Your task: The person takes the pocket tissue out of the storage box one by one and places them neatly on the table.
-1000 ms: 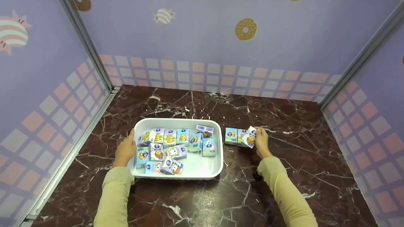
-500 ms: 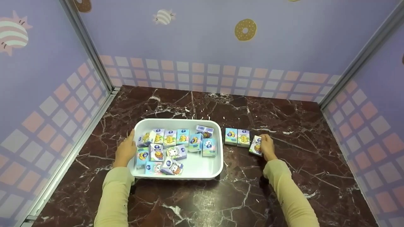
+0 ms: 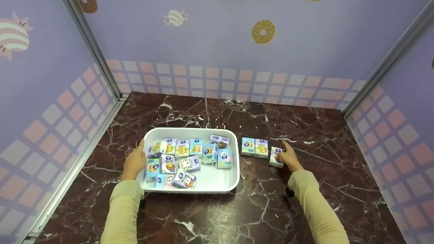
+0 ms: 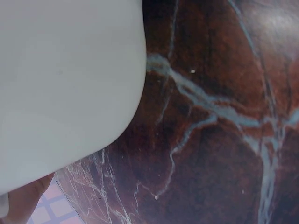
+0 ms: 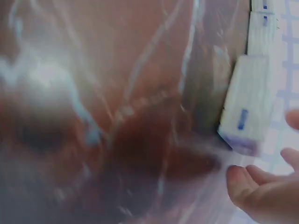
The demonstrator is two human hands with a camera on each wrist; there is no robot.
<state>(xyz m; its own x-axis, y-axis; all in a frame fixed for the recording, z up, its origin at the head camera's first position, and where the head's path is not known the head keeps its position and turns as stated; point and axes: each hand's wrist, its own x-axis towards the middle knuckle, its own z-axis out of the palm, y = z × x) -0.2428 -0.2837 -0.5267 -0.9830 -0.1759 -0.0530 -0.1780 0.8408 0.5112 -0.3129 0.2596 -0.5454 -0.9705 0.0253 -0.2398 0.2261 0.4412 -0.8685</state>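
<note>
In the head view my right hand (image 3: 291, 157) is beside a small purple-and-white tissue pack (image 3: 276, 158) lying on the marble surface. The right wrist view shows its fingers (image 5: 240, 184) spread and apart from the end of this pack (image 5: 246, 105). Two more tissue packs, one blue (image 3: 248, 146) and one purple (image 3: 261, 148), lie side by side just left of it. My left hand (image 3: 134, 162) rests along the left side of a white tray (image 3: 217, 181), its fingers fairly straight against the outer wall; the tray mostly hides them in the left wrist view.
Inside the tray several blue and purple tissue packs (image 3: 189, 164) lie loosely, some overlapping. Dark red marble (image 3: 244, 217) spreads under everything. Lilac panels with a checked border (image 3: 217, 74) stand at the back and on both sides.
My right hand has brought the purple-and-white tissue pack down from above the other two, set it to their right and let it go. The left hand and tray have stayed put.
</note>
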